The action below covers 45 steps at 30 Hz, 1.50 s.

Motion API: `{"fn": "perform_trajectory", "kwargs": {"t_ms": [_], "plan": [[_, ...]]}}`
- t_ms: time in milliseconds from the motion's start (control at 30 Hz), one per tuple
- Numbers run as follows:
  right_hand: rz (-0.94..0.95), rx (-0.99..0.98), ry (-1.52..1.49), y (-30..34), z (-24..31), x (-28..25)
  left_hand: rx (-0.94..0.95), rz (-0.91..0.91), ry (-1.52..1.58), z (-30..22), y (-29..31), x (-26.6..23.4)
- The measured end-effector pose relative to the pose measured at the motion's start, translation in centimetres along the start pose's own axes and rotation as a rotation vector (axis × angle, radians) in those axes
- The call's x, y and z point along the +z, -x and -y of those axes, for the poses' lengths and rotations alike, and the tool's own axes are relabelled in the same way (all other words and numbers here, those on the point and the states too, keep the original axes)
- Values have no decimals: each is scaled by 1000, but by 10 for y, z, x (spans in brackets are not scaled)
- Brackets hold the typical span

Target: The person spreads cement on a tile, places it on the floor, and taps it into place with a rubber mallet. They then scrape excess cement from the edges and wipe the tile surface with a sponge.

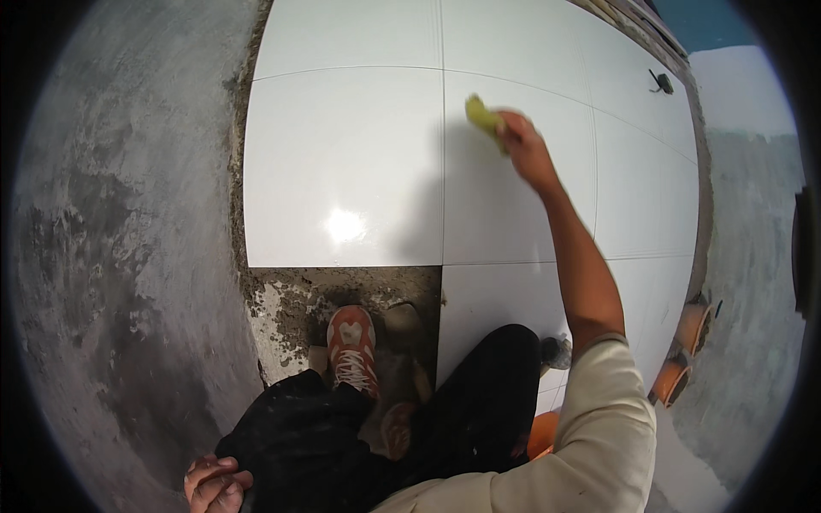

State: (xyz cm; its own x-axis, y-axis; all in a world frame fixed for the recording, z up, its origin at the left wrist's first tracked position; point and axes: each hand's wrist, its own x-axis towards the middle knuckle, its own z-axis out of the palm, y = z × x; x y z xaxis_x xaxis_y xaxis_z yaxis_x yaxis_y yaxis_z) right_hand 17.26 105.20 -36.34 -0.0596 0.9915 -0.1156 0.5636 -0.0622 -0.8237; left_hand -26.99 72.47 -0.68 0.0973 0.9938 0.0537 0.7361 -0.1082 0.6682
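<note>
My right hand point(523, 147) is closed on a yellow-green sponge point(481, 114), with the arm stretched out over the white floor tiles point(342, 162). One end of the sponge sticks out past the fingers, and a shadow falls on the tile beside it. Whether the sponge touches the tile, I cannot tell. At the lower left, beside my black-trousered knee, my left hand point(216, 485) is curled with its fingers together. Nothing shows in it, and it is away from the tiles.
Bare rough mortar point(282, 299) lies in an untiled gap, where my orange shoe point(351, 342) stands. A grey plastered wall point(120, 239) rises at left. Orange containers point(676, 376) stand along the right edge. A small dark object point(663, 83) lies on the far right tile.
</note>
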Motion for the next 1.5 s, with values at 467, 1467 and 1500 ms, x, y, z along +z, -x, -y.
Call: {"fn": "perform_trajectory", "kwargs": {"t_ms": [467, 1467, 1500], "plan": [[389, -440, 219, 53, -17, 100, -61, 6, -22, 4, 1, -12], [-1049, 767, -562, 820, -102, -17, 36, -110, 129, 24, -7, -5], [-1061, 746, -616, 812, -98, -12, 40, -124, 114, 24, -8, -9]]}}
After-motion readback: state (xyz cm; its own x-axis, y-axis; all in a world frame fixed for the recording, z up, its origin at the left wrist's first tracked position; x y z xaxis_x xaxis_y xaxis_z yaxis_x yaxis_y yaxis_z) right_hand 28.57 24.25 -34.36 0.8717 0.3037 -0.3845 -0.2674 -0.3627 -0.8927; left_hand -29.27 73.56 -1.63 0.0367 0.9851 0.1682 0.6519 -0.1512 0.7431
